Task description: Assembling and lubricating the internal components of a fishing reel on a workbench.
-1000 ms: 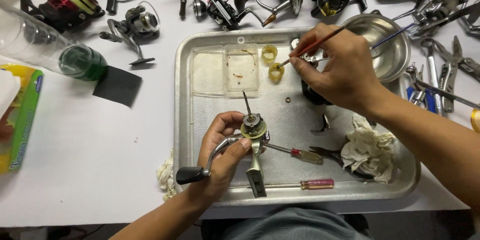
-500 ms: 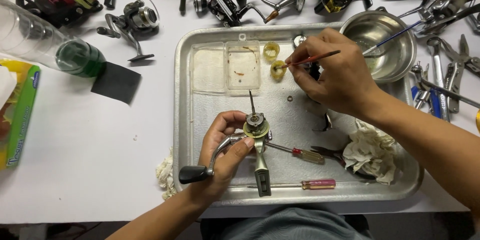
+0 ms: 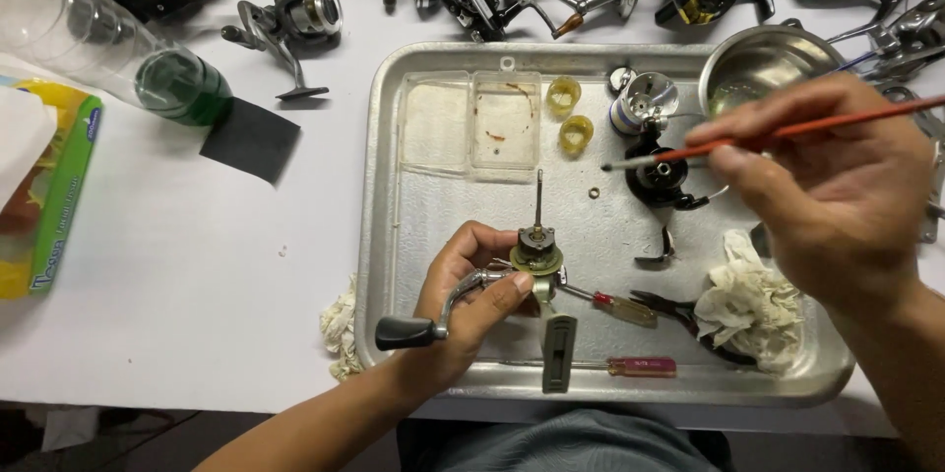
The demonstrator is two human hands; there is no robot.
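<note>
My left hand (image 3: 471, 303) grips a partly stripped fishing reel body (image 3: 536, 257) over the metal tray (image 3: 394, 196); its thin shaft points up and its black-knobbed crank handle (image 3: 409, 331) sticks out to the left. My right hand (image 3: 827, 191) holds a thin red-handled brush (image 3: 778, 132), whose tip points left above a black spool part (image 3: 658, 182). Two small yellow cups (image 3: 569, 113) and a clear plastic box (image 3: 472, 123) lie in the tray's far half.
Two small screwdrivers (image 3: 630, 366), pliers (image 3: 679, 310) and a crumpled rag (image 3: 750, 300) lie in the tray. A steel bowl (image 3: 763, 73) sits at its far right. Several fishing reels (image 3: 295, 14) line the table's far edge; a clear bottle (image 3: 148, 63) and tissue pack (image 3: 49, 187) lie at the left.
My right hand has drawn back from the yellow cups toward the right, carrying the brush away. The left hand has kept the reel body in the same spot.
</note>
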